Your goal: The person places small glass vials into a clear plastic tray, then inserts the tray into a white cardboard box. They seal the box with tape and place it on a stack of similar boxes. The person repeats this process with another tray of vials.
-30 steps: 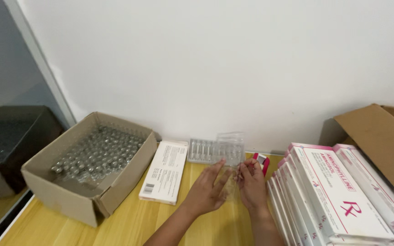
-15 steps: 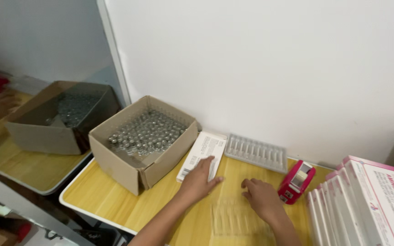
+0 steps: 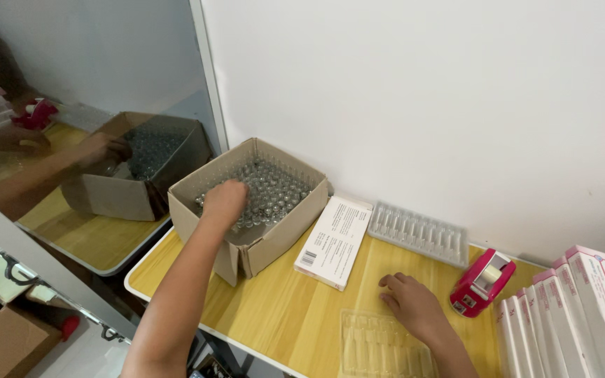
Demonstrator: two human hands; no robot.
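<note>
White wall backs a yellow wooden worktop, with a mirror-like panel at the left. At far left on it stands an open cardboard box full of small glass vials; the left hand reaches down into them, fingers curled, though whether it grips one I cannot tell. The right hand rests loosely spread, palm down, on the edge of a clear plastic tray near the front. Between lie a white carton, another ribbed tray and a red tape dispenser.
</note>
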